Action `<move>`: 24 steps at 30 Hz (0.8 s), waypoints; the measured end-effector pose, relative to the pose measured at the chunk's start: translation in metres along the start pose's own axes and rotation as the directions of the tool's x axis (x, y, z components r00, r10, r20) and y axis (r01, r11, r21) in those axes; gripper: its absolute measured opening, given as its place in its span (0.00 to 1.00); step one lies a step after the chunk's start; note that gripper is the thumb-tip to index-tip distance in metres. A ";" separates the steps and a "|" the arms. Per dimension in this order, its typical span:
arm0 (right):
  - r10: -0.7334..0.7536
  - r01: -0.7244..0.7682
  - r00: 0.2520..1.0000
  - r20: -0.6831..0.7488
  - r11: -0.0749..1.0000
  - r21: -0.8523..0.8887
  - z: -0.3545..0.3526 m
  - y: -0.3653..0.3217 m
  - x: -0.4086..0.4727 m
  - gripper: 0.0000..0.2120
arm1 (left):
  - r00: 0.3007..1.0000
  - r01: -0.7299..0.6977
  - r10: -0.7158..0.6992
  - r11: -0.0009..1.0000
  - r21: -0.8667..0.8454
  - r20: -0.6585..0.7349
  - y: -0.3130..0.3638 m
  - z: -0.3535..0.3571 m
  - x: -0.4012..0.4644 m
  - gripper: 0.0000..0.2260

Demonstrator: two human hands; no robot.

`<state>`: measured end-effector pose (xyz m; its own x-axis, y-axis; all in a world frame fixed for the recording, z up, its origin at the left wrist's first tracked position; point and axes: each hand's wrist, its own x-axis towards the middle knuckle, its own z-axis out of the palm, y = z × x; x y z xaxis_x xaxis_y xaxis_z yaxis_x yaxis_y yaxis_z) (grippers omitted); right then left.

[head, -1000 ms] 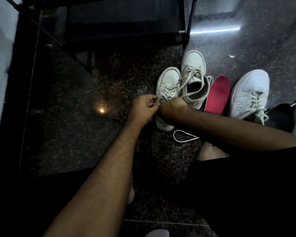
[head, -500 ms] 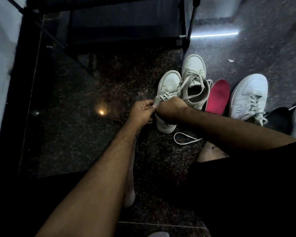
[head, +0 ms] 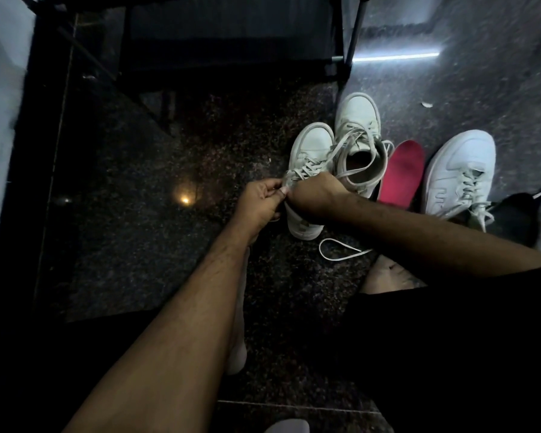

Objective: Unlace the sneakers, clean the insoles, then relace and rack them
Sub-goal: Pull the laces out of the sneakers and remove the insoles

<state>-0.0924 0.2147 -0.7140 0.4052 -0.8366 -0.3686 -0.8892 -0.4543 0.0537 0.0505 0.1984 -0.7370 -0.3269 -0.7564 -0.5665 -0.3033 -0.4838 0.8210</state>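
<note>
A person seated on a dark speckled floor (head: 138, 214) is working the lace (head: 297, 176) of the nearer white sneaker (head: 310, 170), both hands meeting over its tongue. The left hand (head: 260, 201) is curling around the lace and pinching it at the fingertips, apparently to keep it taut, while the right hand (head: 316, 195) is closing over the shoe's collar; what its fingers are holding cannot be told, as its back hides them. A 2nd sneaker (head: 359, 142) is standing just behind, touching the 1st, its mouth open and laces slack. A red insole (head: 403, 173) is leaning beside it, likely set out for cleaning. A loose lace (head: 341, 251) is lying near the person's knee, and a dark rack (head: 231, 42) is waiting beyond.
</note>
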 end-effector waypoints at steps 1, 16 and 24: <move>0.009 -0.009 1.000 -0.007 1.000 0.008 0.001 -0.001 0.000 0.13 | 1.000 -0.001 0.001 1.000 0.000 -0.003 0.000 0.000 0.000 0.07; 0.015 -0.017 0.999 -0.039 0.999 -0.050 0.009 -0.001 0.002 0.11 | 1.000 -0.022 0.022 1.000 0.021 -0.004 0.000 0.002 -0.001 0.07; 0.127 -0.122 0.990 -0.056 0.990 0.077 0.006 -0.005 -0.001 0.13 | 0.999 -0.041 0.042 0.999 0.021 -0.028 -0.002 0.004 0.000 0.08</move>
<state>-0.0893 0.2195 -0.7196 0.3003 -0.9032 -0.3066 -0.9458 -0.3237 0.0272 0.0480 0.2012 -0.7387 -0.3142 -0.7880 -0.5294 -0.3080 -0.4429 0.8420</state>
